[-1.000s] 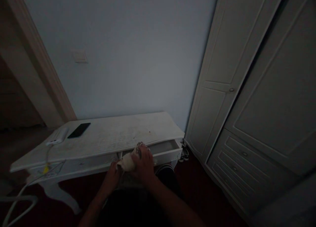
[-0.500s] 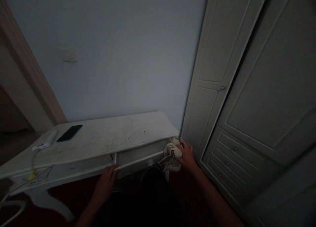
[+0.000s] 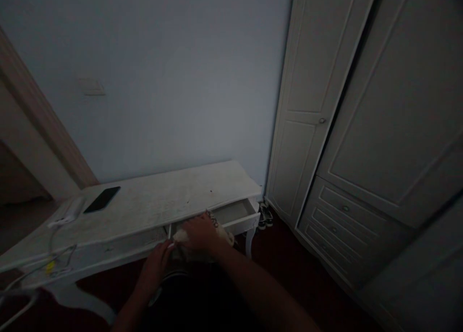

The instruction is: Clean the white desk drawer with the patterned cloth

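A drawer (image 3: 241, 223) stands pulled out from the white desk (image 3: 202, 182). At its left front corner, my left hand (image 3: 158, 258) is closed on the drawer's edge. My right hand (image 3: 202, 233) is closed on a crumpled cream cloth (image 3: 224, 233) with dark markings. It presses the cloth against the left part of the drawer front, close beside my left hand. Part of the cloth hangs down to the right of the hand. My right hand and forearm hide much of the drawer's left side.
On the desk's left end lie a dark phone (image 3: 102, 199) and a white power strip (image 3: 67, 211) with a cable. Shoes (image 3: 265, 216) stand on the dark red floor beyond the desk's right leg. A pale wardrobe (image 3: 300, 163) rises at the right.
My right hand has moved left with the cloth, from the drawer's right front corner to its left end. The drawer's right side and the shoes have come into view. My left hand has stayed put.
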